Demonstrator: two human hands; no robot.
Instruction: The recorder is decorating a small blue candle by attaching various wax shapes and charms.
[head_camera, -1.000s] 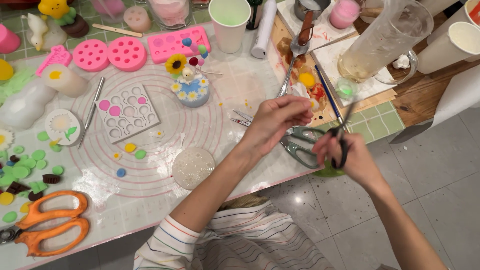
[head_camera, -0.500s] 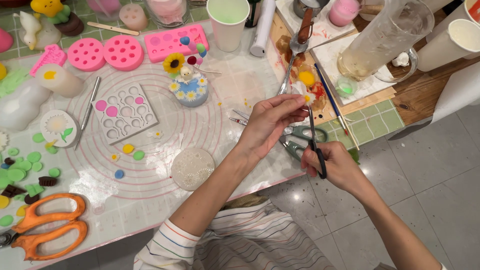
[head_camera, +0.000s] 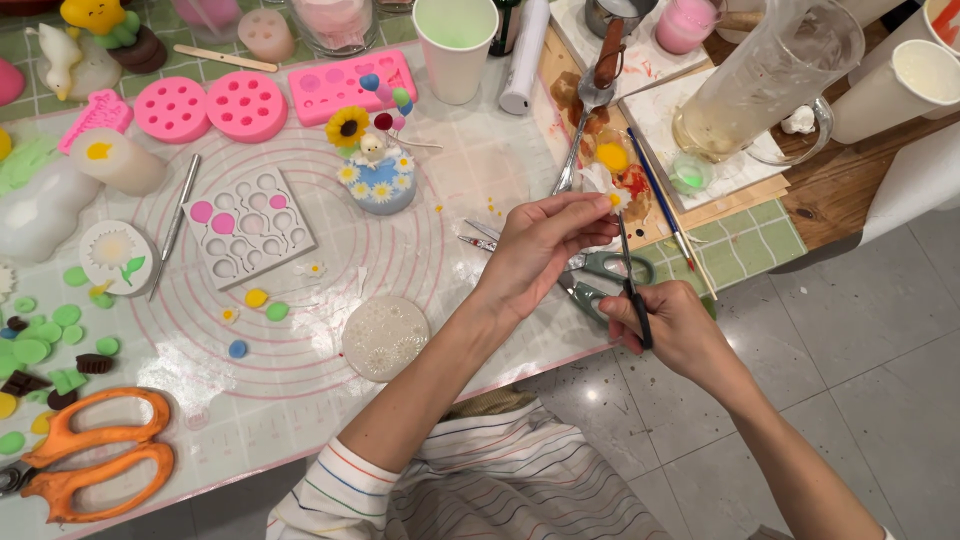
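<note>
While my left hand (head_camera: 545, 250) reaches in from below with fingers pinched on a small white flower piece (head_camera: 607, 185), my right hand (head_camera: 668, 325) sits fisted around a thin black tool (head_camera: 632, 280). I see the tool standing nearly upright in view, long axis running from my right hand to the flower, over the tabletop (head_camera: 470, 180) edge, above green scissors (head_camera: 600, 275).

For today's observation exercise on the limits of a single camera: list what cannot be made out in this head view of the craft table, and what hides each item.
1. Small white flower: left hand fingers cover its base; too small for detail.
2. Thin black tool: lower end hidden in the right hand.
3. Green-handled scissors: partly behind both hands.
4. Orange scissors: blades cut off by the left edge.
5. Clear pitcher: top cut off by the upper edge.
</note>
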